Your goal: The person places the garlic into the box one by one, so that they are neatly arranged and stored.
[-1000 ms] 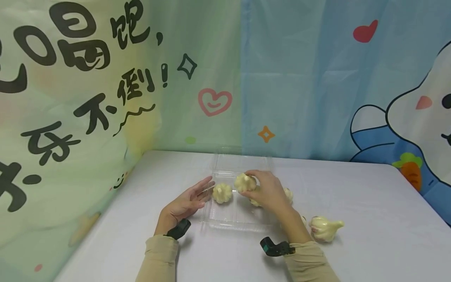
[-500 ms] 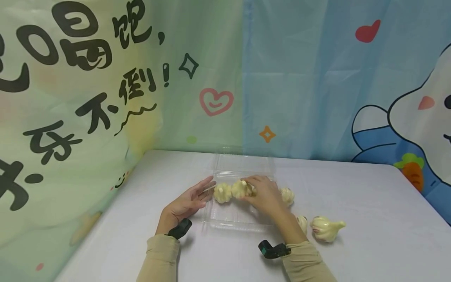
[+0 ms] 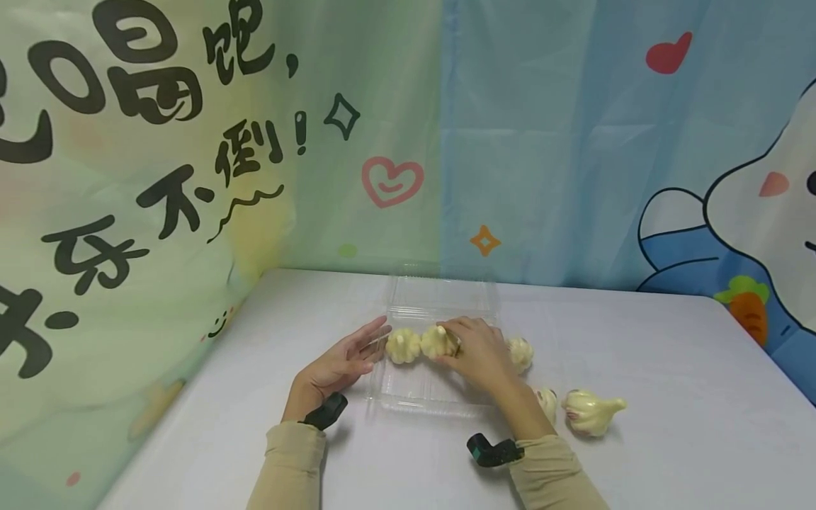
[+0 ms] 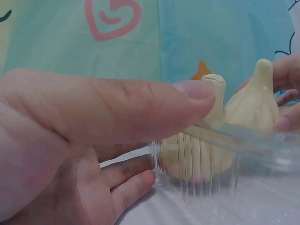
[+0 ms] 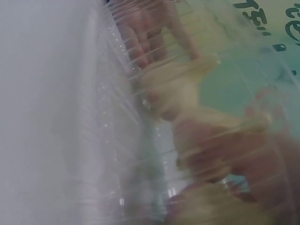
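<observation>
In the clear plastic box (image 3: 404, 387), a garlic bulb (image 3: 438, 343) is gripped by the right hand (image 3: 481, 355) beside a second bulb (image 3: 404, 346). At the box's left side, the left hand (image 3: 338, 363) is held with thumb and fingers apart.

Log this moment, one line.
right grip: holds garlic | left grip: at box, left side | lid: open | another garlic: in box | more garlic: right of box

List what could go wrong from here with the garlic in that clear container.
The held bulb in the right hand sits right beside a neighbouring bulb, so releasing it might knock that one over. The clear container looks thin, and could slide or flex if the left hand at its side pushes. The right forearm hides part of a third bulb and could nudge it.
</observation>
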A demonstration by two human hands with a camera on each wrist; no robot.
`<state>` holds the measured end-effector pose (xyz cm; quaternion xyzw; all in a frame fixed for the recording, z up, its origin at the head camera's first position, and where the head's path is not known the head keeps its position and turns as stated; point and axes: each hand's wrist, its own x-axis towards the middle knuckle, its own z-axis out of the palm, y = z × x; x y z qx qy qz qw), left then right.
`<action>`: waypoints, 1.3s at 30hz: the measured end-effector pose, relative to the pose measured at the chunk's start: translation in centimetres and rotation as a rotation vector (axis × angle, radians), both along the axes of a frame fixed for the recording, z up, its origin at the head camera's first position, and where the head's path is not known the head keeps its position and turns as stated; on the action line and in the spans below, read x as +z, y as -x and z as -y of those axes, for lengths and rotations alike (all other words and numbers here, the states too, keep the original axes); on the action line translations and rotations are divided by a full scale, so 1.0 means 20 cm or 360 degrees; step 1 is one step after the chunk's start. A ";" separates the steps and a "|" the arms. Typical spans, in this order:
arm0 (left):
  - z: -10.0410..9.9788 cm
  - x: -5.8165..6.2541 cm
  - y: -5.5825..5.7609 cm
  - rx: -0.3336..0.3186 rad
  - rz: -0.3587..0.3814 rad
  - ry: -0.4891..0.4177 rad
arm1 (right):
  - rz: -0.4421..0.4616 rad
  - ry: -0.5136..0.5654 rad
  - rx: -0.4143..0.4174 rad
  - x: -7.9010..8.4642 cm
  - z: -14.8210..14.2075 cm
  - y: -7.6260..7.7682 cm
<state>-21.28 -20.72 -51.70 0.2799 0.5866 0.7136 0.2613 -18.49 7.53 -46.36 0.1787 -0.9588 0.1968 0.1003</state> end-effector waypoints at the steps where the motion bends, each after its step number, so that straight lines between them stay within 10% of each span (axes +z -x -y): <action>1: 0.00 0.00 0.00 0.0000 0.0000 -0.0001 | 0.0010 -0.0014 -0.0006 0.00 0.00 0.00; 39: 0.00 0.00 0.00 -0.0010 -0.0002 -0.0015 | 0.0002 -0.0140 0.0011 0.00 -0.01 -0.01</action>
